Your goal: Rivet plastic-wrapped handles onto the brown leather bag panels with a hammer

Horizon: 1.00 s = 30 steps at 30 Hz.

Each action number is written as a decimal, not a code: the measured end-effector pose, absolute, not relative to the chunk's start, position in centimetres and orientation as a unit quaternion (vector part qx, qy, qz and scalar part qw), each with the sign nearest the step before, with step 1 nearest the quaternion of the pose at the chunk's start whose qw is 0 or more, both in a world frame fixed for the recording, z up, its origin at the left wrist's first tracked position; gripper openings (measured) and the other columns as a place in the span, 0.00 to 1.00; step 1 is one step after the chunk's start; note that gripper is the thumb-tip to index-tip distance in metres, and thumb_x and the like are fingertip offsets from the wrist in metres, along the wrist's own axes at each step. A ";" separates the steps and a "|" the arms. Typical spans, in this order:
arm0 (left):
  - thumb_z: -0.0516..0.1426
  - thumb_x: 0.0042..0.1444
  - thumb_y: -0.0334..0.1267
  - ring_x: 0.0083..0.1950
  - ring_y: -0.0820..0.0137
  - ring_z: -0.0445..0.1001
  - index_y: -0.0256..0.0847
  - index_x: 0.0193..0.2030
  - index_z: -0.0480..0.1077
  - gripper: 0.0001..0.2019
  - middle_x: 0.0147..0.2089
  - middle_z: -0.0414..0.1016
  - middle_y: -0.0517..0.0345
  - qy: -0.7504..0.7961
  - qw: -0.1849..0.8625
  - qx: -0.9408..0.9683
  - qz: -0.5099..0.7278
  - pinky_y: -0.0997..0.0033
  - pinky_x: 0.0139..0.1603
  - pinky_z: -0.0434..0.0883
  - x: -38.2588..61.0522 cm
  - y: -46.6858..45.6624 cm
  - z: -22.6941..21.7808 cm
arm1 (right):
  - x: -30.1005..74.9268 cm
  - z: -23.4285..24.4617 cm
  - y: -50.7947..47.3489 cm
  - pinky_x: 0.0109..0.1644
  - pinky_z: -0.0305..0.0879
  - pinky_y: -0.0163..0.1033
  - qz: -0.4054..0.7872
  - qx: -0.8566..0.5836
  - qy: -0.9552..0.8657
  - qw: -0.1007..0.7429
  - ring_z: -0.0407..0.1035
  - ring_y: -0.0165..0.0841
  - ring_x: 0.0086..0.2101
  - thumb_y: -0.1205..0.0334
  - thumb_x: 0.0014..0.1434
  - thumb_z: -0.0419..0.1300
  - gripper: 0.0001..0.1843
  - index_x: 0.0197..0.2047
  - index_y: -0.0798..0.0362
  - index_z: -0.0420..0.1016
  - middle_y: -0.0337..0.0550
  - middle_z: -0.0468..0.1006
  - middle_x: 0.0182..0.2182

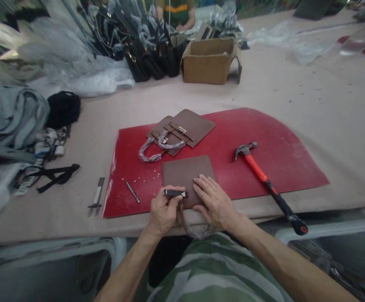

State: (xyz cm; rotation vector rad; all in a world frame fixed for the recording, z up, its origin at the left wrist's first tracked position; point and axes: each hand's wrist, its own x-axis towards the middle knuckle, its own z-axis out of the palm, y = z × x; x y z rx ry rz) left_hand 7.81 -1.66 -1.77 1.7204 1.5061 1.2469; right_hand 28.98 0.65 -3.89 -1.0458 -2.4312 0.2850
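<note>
— What is being gripped by the left hand (163, 209)?
— A short dark tool (174, 193) is being clenched in it, thumb on top. The tool's long axis is being held level, left to right, along the near edge of the panel (185, 172), tip toward the right hand (215, 203).
— And is anything being grasped on that side?
— Nothing. The right hand is being pressed flat on the panel's near right corner, fingers spread, just beside the tool's tip.
— Where is the panel being pinned?
— On the near edge of the mat (280, 142), straight ahead of both hands. Its wrapped handle (195, 233) is being let hang over the edge of the table (327, 105), beneath them.
— And the hammer (264, 176)?
— It is being seen on the mat to the right, apart from the fingers, head farther off, shaft slanting back to the table edge. The right hand is the nearer one.
</note>
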 end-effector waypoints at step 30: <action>0.55 0.64 0.29 0.42 0.71 0.81 0.39 0.46 0.72 0.07 0.41 0.80 0.55 0.474 0.148 0.741 0.452 0.75 0.45 0.77 8.8 -1.1 -2.8 | 28.8 -4.1 0.6 0.69 0.56 0.62 0.102 -0.384 -0.885 0.244 0.54 0.53 0.67 0.59 0.61 0.62 0.31 0.63 0.65 0.67 0.63 0.67 0.64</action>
